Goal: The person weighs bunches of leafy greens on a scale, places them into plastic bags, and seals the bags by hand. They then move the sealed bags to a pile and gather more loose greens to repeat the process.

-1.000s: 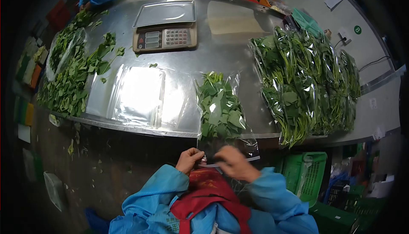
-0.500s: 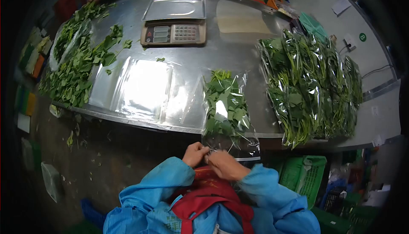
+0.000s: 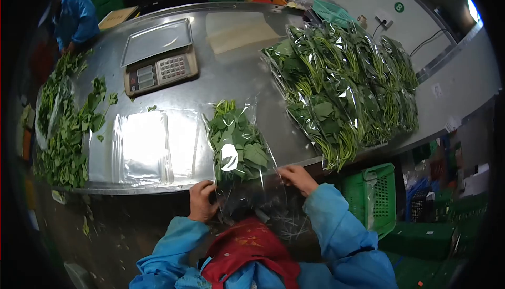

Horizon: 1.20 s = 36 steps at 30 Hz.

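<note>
A clear plastic bag (image 3: pixel 247 190) filled with leafy greens (image 3: pixel 243 144) lies at the front edge of the metal table, stems pointing away from me. Its mouth end hangs over the edge towards my red apron (image 3: pixel 246 241). My left hand (image 3: pixel 203 200) is closed at the bag's left edge, fingers curled. On the opposite side, my right hand (image 3: pixel 298 178) pinches the right edge of the plastic. A stack of flat clear bags (image 3: pixel 152 149) rests on the table to the left of the filled one.
A digital scale (image 3: pixel 160 72) stands farther back. Loose greens (image 3: pixel 66 147) cover the table's left end; bagged greens (image 3: pixel 347 97) are piled at the right. Green crates (image 3: pixel 381 199) stand low at right. A person in blue (image 3: pixel 79 18) is at the far left corner.
My hands were close together at the bag's mouth; now they are apart, one on each side edge. The view has turned, shifting the table's contents left.
</note>
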Tool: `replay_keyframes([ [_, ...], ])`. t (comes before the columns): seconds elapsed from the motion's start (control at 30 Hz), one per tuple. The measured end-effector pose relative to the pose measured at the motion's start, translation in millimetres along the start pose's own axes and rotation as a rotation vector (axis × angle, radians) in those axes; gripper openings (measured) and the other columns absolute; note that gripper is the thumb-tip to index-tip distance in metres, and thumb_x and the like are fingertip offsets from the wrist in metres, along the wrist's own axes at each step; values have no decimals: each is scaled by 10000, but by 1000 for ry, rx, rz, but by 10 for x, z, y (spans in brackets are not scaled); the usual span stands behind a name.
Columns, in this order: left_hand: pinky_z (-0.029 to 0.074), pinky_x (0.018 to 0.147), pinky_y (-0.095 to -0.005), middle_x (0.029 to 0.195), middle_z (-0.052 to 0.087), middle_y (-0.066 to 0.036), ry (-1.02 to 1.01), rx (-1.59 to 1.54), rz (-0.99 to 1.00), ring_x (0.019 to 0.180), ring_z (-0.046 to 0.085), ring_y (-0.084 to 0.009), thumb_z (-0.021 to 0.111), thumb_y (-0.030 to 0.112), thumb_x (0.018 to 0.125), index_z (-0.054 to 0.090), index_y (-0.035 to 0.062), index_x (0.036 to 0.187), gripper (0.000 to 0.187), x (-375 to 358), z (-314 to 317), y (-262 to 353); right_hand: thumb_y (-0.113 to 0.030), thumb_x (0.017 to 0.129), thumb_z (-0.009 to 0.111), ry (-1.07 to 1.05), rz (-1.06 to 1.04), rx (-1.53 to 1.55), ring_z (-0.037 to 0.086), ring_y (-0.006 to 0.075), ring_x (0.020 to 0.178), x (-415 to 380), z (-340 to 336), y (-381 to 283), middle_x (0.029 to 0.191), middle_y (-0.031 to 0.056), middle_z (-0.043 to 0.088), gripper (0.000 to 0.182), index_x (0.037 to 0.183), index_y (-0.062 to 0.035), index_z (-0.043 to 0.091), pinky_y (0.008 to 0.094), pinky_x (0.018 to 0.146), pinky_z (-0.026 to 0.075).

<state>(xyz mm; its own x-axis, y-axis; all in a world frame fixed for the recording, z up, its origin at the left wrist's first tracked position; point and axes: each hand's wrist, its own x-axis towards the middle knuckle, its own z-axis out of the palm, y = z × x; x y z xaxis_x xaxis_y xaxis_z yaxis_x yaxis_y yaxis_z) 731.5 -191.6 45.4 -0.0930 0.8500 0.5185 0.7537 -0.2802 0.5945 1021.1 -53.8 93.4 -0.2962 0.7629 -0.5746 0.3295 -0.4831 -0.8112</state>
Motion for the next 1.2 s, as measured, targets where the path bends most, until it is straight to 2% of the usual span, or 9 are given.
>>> replay_keyframes([
  [0.07,375,767,-393,1012,540,-66,-69,10,75,912,522,-261,758,64,525,574,133,876,402,68,41,-11,-233,835,600,-97,-29,-69,542,105,669,125,70,38,735,38,585,230,868,-5,598,239,561,429],
  [0.2,369,766,-385,930,579,-55,76,-57,92,877,529,-258,739,35,552,573,115,762,280,225,-113,-34,-55,830,568,-32,10,395,532,130,649,-85,-40,-184,767,84,546,126,936,2,532,271,543,457],
  [0.37,426,847,-365,949,617,-112,304,-349,45,909,565,-273,649,-65,650,579,48,813,211,1350,-614,120,14,818,538,-173,-208,707,587,181,722,-151,-47,-1008,740,59,569,212,1030,10,534,333,683,496],
  [0.47,433,834,-300,927,626,-80,414,-669,-71,916,571,-192,575,3,820,571,32,854,45,2084,-730,249,19,821,523,-378,-513,949,590,183,735,-76,6,-1453,782,72,588,220,1040,26,541,340,723,491],
  [0.73,446,731,-244,812,626,-58,439,-942,-187,757,562,-112,516,94,908,535,41,854,78,2538,-615,276,-125,812,621,61,-856,226,502,132,968,480,261,-1613,1025,55,519,333,1112,-5,541,275,802,411],
  [0.8,435,741,-239,820,623,-51,439,-903,-180,768,554,-104,522,97,906,544,32,849,89,2550,-613,283,-140,805,633,11,-828,206,444,123,1078,387,312,-1634,1123,63,488,380,1148,-21,521,246,830,380],
  [0.9,430,752,-240,841,624,-51,485,-948,-176,791,553,-107,527,104,906,548,34,866,84,2561,-566,259,-162,778,646,-122,-972,343,430,196,1165,315,374,-1585,1228,96,478,422,1163,-37,526,346,926,348],
  [1.0,428,755,-240,875,627,-56,555,-917,-180,813,550,-106,534,112,904,548,36,878,82,2619,-522,252,-221,799,651,-180,-983,362,399,189,1173,238,427,-1527,1242,78,469,420,1158,-29,545,341,972,289],
  [1.2,411,756,-218,953,633,-70,601,-818,-134,851,541,-95,510,113,915,524,36,862,95,2814,-507,203,-177,917,511,218,-993,483,607,188,854,594,435,-1683,894,103,653,209,1026,-12,580,283,804,450],
])
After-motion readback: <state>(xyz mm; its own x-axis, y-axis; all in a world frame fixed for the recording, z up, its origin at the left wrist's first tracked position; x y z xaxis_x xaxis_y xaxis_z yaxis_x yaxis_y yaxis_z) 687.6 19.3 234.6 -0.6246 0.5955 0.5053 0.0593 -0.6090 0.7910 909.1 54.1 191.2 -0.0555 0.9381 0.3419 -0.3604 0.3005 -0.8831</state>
